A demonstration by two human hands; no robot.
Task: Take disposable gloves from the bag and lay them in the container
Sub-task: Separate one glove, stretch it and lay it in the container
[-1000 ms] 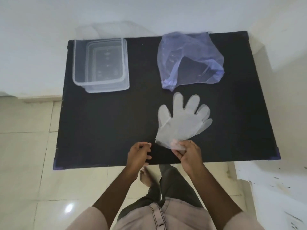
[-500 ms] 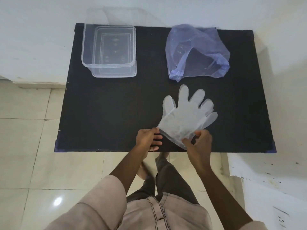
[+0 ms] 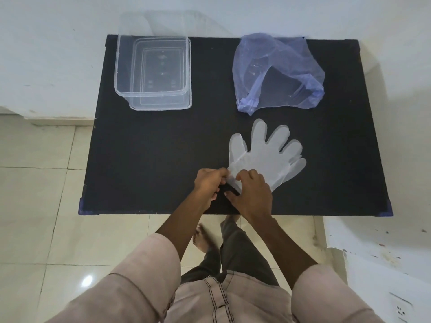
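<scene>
A clear disposable glove [image 3: 268,157] lies flat on the black table [image 3: 151,148], fingers spread and pointing away from me. My left hand [image 3: 210,181] pinches the cuff at its left corner. Beside it, my right hand [image 3: 251,194] rests on the cuff with fingers curled onto the plastic. A crumpled blue plastic bag [image 3: 277,71] sits at the back right of the table, just beyond the glove's fingertips. The clear rectangular container [image 3: 154,73] stands at the back left with nothing visible inside.
The table stands against a white wall. A pale tiled floor lies to the left and below, with my legs and a bare foot under the near edge. A white surface with a wall socket [image 3: 402,310] is at the lower right.
Both hands have moved forward onto the glove's cuff; my left hand, apart a second ago, now grips its corner. The view has shifted so the table sits lower in frame.
</scene>
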